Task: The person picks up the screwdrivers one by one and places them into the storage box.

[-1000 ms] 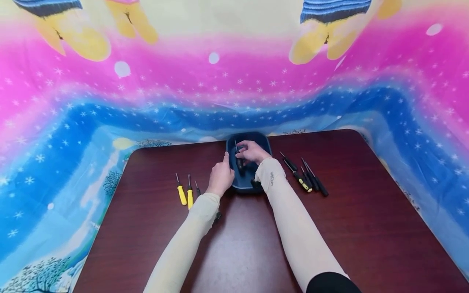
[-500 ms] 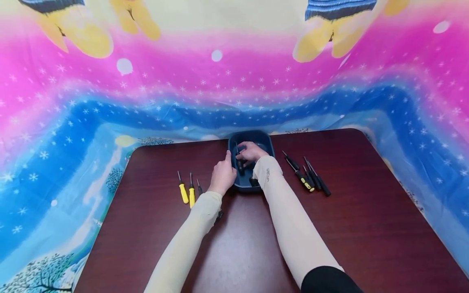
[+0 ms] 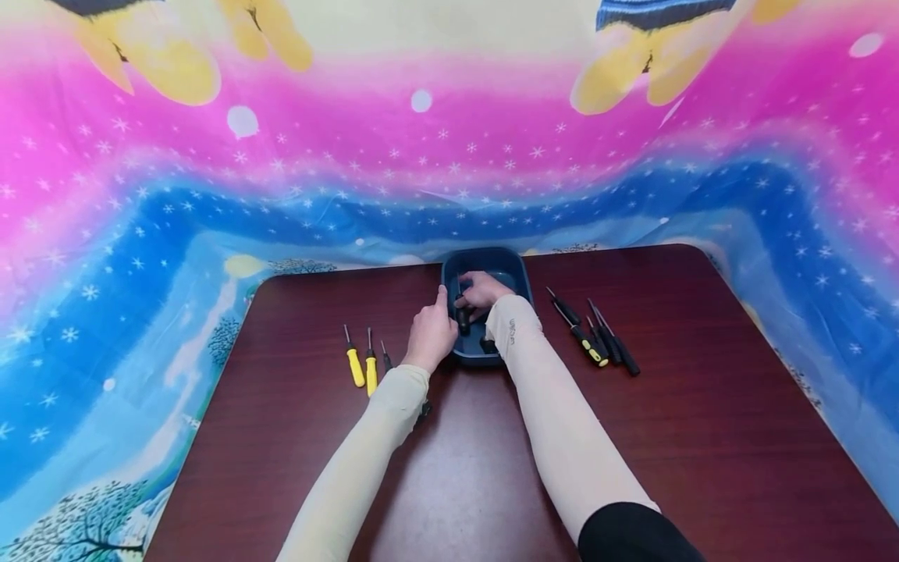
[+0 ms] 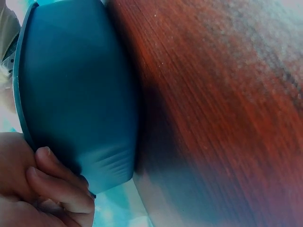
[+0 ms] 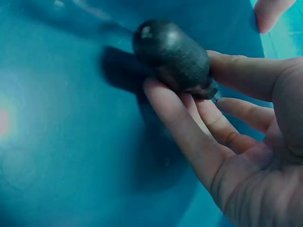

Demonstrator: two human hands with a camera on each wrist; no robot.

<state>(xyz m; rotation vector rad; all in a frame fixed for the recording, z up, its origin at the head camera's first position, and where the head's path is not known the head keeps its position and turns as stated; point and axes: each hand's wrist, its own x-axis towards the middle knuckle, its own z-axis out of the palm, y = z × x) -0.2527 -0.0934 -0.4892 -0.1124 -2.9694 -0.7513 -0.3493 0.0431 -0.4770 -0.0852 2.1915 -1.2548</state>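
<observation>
A dark blue rectangular bin (image 3: 477, 361) stands at the far middle of the table. Over its inside, my right hand (image 3: 485, 290) pinches a black-handled screwdriver (image 3: 463, 321) between thumb and fingers. The right wrist view gives the rounded butt of the screwdriver handle (image 5: 170, 52) close up, with its shadow on the bin floor; the shaft is mostly hidden there. My left hand (image 3: 431, 336) holds the bin at its left side. Seen from the left wrist, curled fingers (image 4: 61, 187) grip the rim at one corner of the bin (image 4: 80, 85).
Left of the bin lie two yellow-handled screwdrivers (image 3: 356, 368) and a dark one (image 3: 387, 357), partly behind the left forearm. On the right, several black screwdrivers (image 3: 620, 351) and a black-and-yellow one (image 3: 591, 349) lie grouped. A printed curtain (image 3: 421, 172) hangs behind the table.
The whole head view has drifted slightly, so the table and bin appear a little farther right. Both hands keep their holds, with the screwdriver still over the bin.
</observation>
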